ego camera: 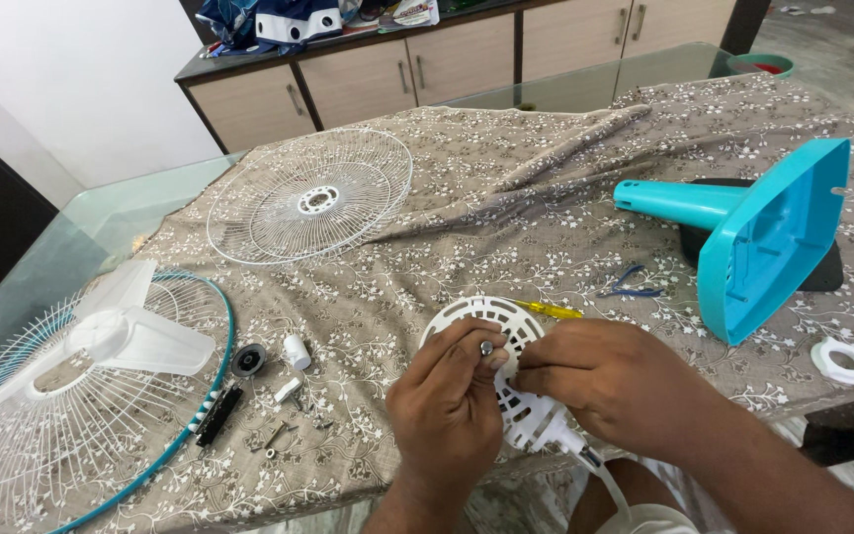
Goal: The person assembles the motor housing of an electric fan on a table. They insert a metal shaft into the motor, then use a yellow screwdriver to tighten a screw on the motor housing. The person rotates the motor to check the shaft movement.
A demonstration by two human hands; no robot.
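My left hand (450, 400) and my right hand (610, 381) both grip a white vented plastic motor cover (481, 318) at the near table edge. The left fingertips pinch a small metal screw (486, 347) against the cover. A white cord (600, 470) runs down from the cover toward my lap. Behind the cover lies a yellow-handled screwdriver (549, 310) on the patterned cloth.
A white wire fan guard (310, 196) lies at the back. At the left, a teal-rimmed guard (101, 435) holds a translucent fan blade (130, 331). Small knobs, a white cap (296, 351) and screws lie between. A teal fan base (748, 232) and a white ring (845, 360) are right.
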